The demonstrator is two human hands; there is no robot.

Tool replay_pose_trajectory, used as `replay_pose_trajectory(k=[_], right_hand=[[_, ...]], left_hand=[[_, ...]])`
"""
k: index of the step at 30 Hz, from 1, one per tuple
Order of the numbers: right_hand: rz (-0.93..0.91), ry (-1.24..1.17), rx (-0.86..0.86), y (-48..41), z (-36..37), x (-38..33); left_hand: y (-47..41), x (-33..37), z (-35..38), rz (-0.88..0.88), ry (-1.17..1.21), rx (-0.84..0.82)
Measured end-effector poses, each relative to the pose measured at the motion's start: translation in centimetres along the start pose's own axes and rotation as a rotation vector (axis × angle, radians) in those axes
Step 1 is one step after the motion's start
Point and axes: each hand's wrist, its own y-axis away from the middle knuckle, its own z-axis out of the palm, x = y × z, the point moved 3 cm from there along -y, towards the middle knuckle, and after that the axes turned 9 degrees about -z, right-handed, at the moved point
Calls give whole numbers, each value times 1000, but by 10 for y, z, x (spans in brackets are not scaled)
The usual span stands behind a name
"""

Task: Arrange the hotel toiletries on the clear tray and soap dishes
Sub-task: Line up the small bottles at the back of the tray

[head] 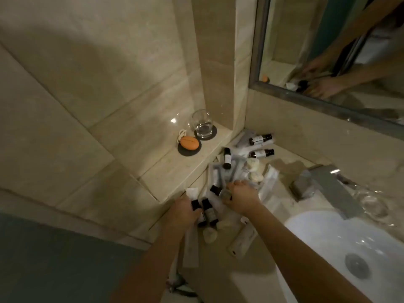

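Observation:
Hotel toiletries lie scattered on the beige counter left of the sink. They include small dark bottles [260, 138], flat white packets [242, 239] and round wrapped soaps [252, 165]. A clear tray [218, 171] seems to lie under the middle of the pile, with one bottle [227, 158] on it. My left hand [184, 213] grips a dark bottle [195, 204] at the near left of the pile, beside another bottle [209, 212]. My right hand [241, 196] curls its fingers over a small clear wrapped item [226, 194] in the pile's middle. An orange soap [189, 142] sits on a dark round dish [183, 152] on the raised ledge.
A drinking glass [202, 126] stands on a dark coaster behind the orange soap. The faucet [325, 188] and white basin [328, 237] lie to the right, with another glass [372, 205] beyond the faucet. A framed mirror [317, 88] hangs above the counter.

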Motion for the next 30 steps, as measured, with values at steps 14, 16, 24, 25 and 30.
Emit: replay_pose_trajectory(k=[14, 16, 24, 25, 30], right_hand=[[142, -228, 150, -9, 11, -4], [188, -351, 197, 2, 12, -6], [298, -776, 348, 43, 19, -19], [300, -806, 343, 46, 20, -22], [323, -932, 373, 56, 27, -35]], left_hand=[[-28, -4, 8, -133, 174, -141], [-31, -3, 7, -114, 139, -115], [-33, -1, -3, -60, 116, -145], [-32, -2, -6, -49, 107, -144], [-27, -9, -16, 40, 98, -150]])
